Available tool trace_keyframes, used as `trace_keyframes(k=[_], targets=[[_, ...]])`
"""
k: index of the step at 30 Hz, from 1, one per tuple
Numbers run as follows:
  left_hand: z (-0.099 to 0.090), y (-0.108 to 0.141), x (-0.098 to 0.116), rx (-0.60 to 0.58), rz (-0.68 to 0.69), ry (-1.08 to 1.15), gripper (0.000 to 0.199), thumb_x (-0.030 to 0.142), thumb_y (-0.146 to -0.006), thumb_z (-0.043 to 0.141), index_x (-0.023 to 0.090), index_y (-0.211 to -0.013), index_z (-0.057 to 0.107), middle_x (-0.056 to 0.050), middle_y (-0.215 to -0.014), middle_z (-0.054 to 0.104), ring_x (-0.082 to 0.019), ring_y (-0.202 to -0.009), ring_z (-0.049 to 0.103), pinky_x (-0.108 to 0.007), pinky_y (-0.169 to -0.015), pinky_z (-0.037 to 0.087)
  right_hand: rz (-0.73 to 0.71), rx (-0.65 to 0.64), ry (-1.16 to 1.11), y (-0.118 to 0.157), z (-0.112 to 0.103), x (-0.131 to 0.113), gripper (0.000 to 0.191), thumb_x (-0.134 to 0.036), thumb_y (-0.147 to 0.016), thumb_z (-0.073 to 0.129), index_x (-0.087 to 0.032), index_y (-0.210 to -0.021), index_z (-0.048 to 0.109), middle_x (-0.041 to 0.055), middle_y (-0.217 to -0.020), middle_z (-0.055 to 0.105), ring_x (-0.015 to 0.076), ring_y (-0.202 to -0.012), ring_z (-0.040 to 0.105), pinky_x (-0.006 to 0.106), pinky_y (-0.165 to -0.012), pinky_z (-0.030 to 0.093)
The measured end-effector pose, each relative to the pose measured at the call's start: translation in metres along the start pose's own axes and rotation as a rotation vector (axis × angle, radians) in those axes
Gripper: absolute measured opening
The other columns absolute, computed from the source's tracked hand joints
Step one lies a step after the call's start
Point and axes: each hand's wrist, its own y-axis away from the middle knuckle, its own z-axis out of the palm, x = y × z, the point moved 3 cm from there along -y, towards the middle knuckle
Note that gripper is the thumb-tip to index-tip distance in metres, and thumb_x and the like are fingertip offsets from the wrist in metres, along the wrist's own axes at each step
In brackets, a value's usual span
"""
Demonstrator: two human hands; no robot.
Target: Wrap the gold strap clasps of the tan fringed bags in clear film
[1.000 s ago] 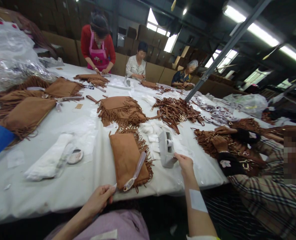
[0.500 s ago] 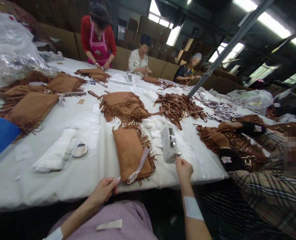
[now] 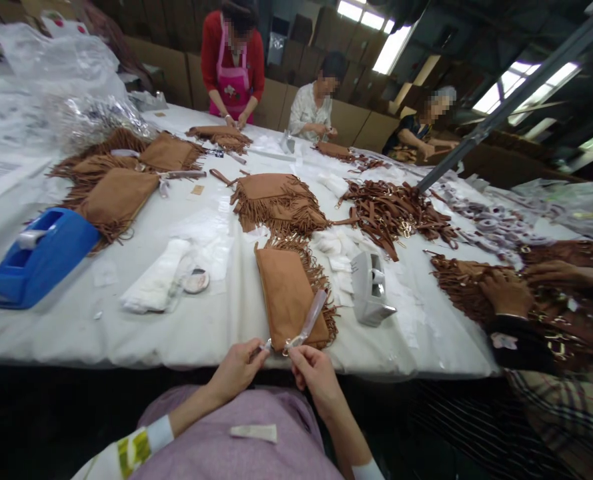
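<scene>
The tape dispenser (image 3: 39,257) is blue; the pouch (image 3: 289,293), plain tan.

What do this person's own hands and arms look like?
The left hand and right hand are gloveless. The left forearm wears a white sleeve with yellow-green markings and a pale band; a pale patch shows on the right forearm.

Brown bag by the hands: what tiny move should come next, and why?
Perhaps ease the small pale piece in the left hand toward the wrapped strap's near end. The left hand pinches that piece beside the brown bag's near corner, and the right hand is at that strap end, close by.
</scene>
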Motion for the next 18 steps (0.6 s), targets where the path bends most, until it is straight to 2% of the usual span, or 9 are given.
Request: trace_keyframes(k=[2, 4, 8, 14, 18], targets=[[-0.001, 0.001, 0.0, 0.004, 0.04, -0.091, 0.029, 0.038, -0.09, 0.04, 0.017, -0.084, 0.059, -0.001, -0.07, 0.061, -0.014, -0.066, 0.052, -0.024, -0.064, 0.036, 0.017, -0.058, 0.004, -0.006, 0.022, -0.002, 0.044, -0.057, -0.063, 0.07, -0.015, -0.067, 0.056, -0.0058, -0.046, 0.048, 0.0048, -0.033, 0.034, 0.018, -0.033, 0.024], [-0.001, 0.001, -0.002, 0.001, 0.077, -0.149, 0.027, 0.036, -0.091, 0.038, 0.018, -0.088, 0.059, -0.003, -0.076, 0.063, -0.016, -0.071, 0.056, -0.025, -0.067, 0.038, 0.018, -0.058, 0.034, -0.012, 0.031, -0.003, 0.044, -0.057, -0.065, 0.069, -0.015, -0.065, 0.056, -0.0061, -0.044, 0.047, 0.0043, -0.031, 0.033, 0.018, -0.031, 0.022], [0.0, 0.001, -0.005, -0.002, 0.138, -0.199, 0.026, 0.033, -0.092, 0.035, 0.019, -0.094, 0.057, -0.005, -0.088, 0.066, -0.018, -0.082, 0.059, -0.027, -0.074, 0.041, 0.048, -0.041, 0.148, -0.019, 0.036, 0.0, 0.04, -0.052, -0.069, 0.066, -0.014, -0.06, 0.056, -0.0053, -0.041, 0.047, 0.0043, -0.029, 0.032, 0.018, -0.03, 0.019], [0.001, 0.001, -0.009, -0.023, 0.146, -0.247, 0.027, 0.029, -0.092, 0.031, 0.019, -0.095, 0.056, -0.007, -0.093, 0.065, -0.02, -0.087, 0.059, -0.029, -0.077, 0.042, 0.158, 0.023, 0.245, -0.022, 0.04, 0.007, 0.036, -0.044, -0.073, 0.062, -0.015, -0.052, 0.055, -0.0038, -0.037, 0.048, 0.0045, -0.027, 0.032, 0.018, -0.029, 0.018], [0.002, 0.001, -0.015, -0.019, 0.137, -0.207, 0.025, 0.027, -0.09, 0.034, 0.019, -0.095, 0.057, -0.008, -0.092, 0.065, -0.021, -0.087, 0.058, -0.03, -0.078, 0.042, 0.175, 0.073, 0.326, -0.026, 0.042, 0.008, 0.038, -0.04, -0.073, 0.062, -0.016, -0.045, 0.051, -0.0042, -0.033, 0.044, 0.0044, -0.026, 0.031, 0.017, -0.028, 0.017]])
